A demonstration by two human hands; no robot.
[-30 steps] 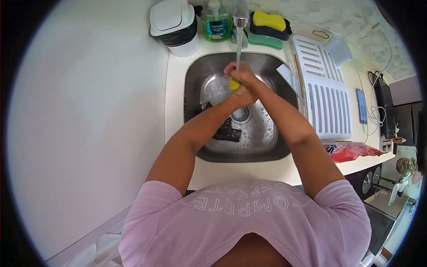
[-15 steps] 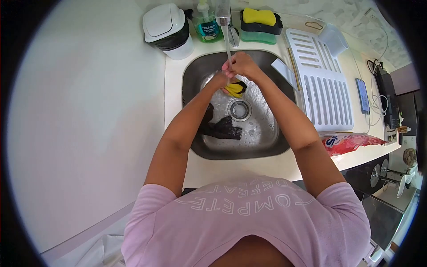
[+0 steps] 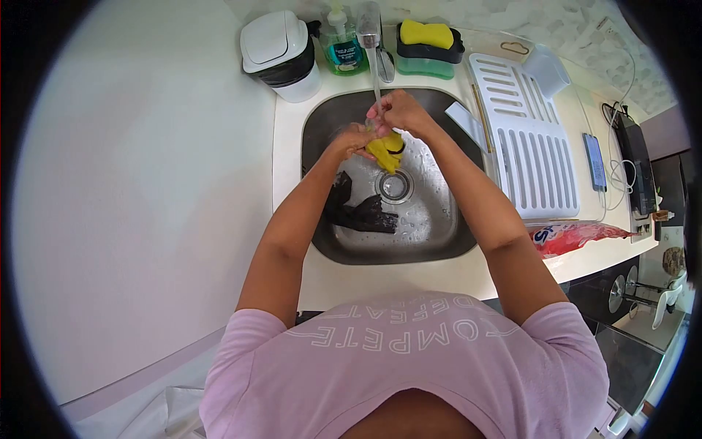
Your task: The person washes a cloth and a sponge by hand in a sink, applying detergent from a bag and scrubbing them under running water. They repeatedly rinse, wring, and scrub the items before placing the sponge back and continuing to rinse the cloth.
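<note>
I take the stainless steel sink basin as the landmark. Both hands are over its rear half, directly below the chrome faucet, whose stream runs down onto them. The right hand is closed on the upper edge of a yellow, soft cloth-like item with a dark band; the left hand is closed on the same item from the other side. It hangs limp between them, above the round drain.

Handling judgement: the item looks light, pliable and soaked, so likely slippery; a pinch on a bunched edge, as now, seems the surest hold. I cannot tell exactly what it is.

Count: one yellow item in hand; one crumpled dark wet cloth on the basin floor, in front of and left of the drain; one yellow sponge in a teal holder behind the basin; one green soap dispenser bottle beside the faucet; one white lidded bin at the basin's rear left on the desk; one white slatted draining board right of the basin; one red printed packet at its front right.
</note>
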